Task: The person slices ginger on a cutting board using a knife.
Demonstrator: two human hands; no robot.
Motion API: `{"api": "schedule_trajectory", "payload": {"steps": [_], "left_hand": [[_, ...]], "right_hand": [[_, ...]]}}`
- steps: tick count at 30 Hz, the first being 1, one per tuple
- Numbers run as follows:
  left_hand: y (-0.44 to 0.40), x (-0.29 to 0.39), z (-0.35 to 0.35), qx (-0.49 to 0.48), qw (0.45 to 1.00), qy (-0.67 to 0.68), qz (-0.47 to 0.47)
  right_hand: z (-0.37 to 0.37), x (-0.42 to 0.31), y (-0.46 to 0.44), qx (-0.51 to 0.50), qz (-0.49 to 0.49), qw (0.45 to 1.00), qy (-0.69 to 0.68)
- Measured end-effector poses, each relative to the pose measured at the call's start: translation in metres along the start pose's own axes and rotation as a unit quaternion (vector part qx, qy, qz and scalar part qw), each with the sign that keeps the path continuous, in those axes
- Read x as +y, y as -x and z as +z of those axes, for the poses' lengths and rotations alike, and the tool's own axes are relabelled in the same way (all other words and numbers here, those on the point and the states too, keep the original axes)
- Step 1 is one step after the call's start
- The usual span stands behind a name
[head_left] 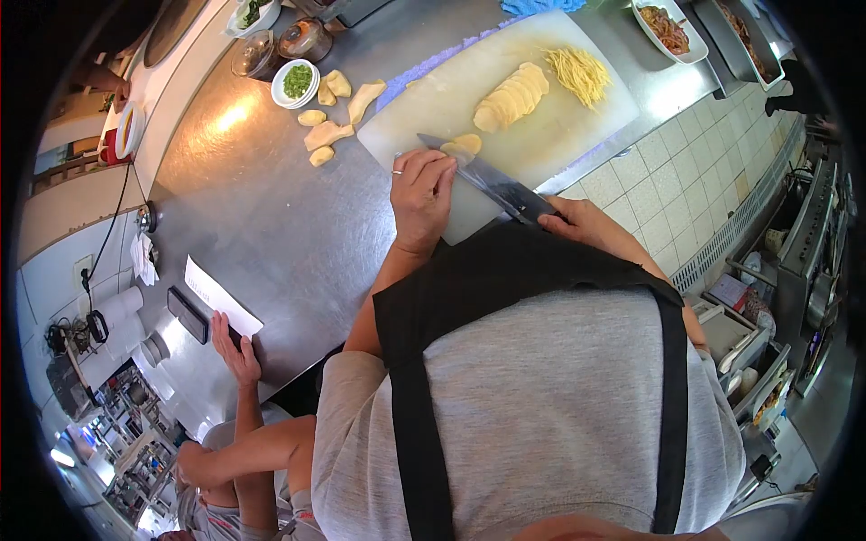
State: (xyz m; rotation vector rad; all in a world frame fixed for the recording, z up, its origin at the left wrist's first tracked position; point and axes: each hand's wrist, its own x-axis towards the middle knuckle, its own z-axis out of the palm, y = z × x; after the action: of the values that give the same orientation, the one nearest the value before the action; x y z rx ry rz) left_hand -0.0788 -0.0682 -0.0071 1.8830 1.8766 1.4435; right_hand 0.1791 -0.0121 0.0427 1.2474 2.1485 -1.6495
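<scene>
The right hand, forearm angling in from near right, grips the knife by its handle; the left hand curls beside its tip (whatever it clasps is hidden), near pale slices on the cutting board.

Commercial-style kitchen. You are wearing a black apron beside a steel worktop; a white cutting board is bearing sliced food, a filled dish is sitting far right, and a drain grating is edging the tiled floor at right.
</scene>
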Motion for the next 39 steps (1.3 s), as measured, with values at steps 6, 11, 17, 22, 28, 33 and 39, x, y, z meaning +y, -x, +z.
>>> {"api": "schedule_trajectory", "payload": {"steps": [6, 11, 17, 22, 28, 33, 39], "left_hand": [[-0.014, 0.005, -0.005, -0.026, 0.996, 0.019, -0.084], [-0.027, -0.007, -0.008, -0.078, 0.996, 0.021, -0.045], [-0.069, -0.021, -0.013, -0.241, 0.964, 0.080, -0.083], [-0.119, -0.012, -0.003, -0.429, 0.903, 0.029, 0.007], [-0.140, -0.009, 0.026, -0.471, 0.872, -0.033, 0.124], [-0.140, -0.007, 0.027, -0.449, 0.882, -0.043, 0.138], [-0.119, -0.006, 0.018, -0.351, 0.933, -0.065, 0.049]], "right_hand": [[0.000, 0.007, 0.000, 0.014, -0.035, 0.999, -0.001], [-0.001, 0.004, 0.002, 0.013, -0.041, 0.999, -0.019], [-0.002, 0.010, -0.003, 0.002, -0.048, 0.999, -0.002], [-0.002, 0.011, -0.004, -0.005, -0.039, 0.999, 0.008], [0.000, 0.010, -0.003, 0.012, -0.046, 0.999, 0.014], [0.001, 0.014, -0.005, 0.015, -0.058, 0.998, 0.020], [-0.001, 0.010, -0.004, 0.008, -0.042, 0.999, 0.024]]}}
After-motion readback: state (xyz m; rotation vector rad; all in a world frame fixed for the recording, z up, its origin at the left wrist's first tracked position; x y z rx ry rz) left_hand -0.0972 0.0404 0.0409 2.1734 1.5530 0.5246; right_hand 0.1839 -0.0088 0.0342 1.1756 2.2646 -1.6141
